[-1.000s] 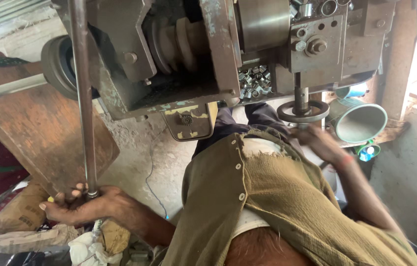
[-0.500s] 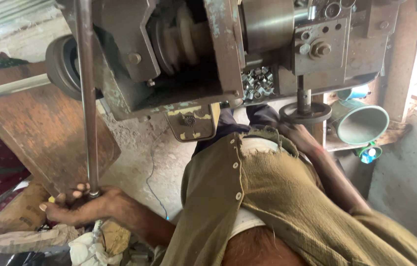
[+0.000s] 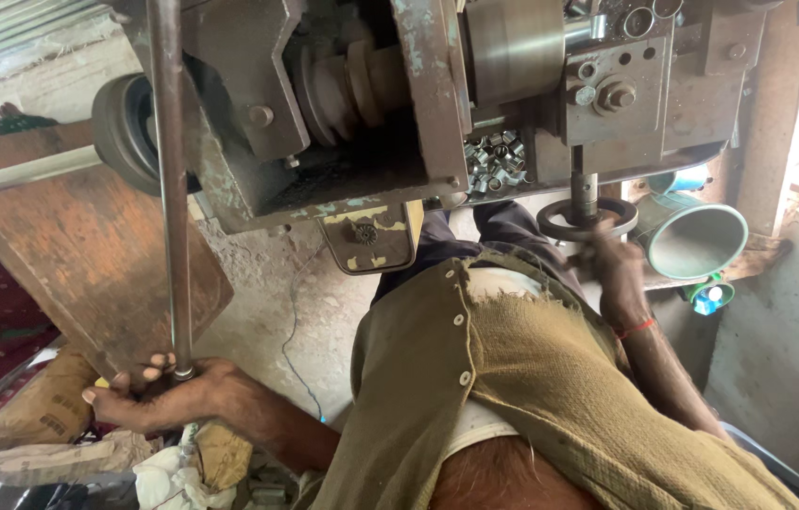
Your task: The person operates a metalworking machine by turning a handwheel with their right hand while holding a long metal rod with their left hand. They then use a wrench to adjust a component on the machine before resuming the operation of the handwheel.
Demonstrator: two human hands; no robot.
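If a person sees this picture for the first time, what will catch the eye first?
The big grey-green metal machine across the top. Below it on the left, the left hand closes its grip on a long grey steel rod. On the right, the right hand holds a small round black handwheel.

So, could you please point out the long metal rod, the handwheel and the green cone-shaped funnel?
long metal rod (image 3: 170, 189), head view, middle of its shaft.
handwheel (image 3: 560, 227), head view, left part of its rim.
green cone-shaped funnel (image 3: 697, 241), head view, inside its wide mouth.
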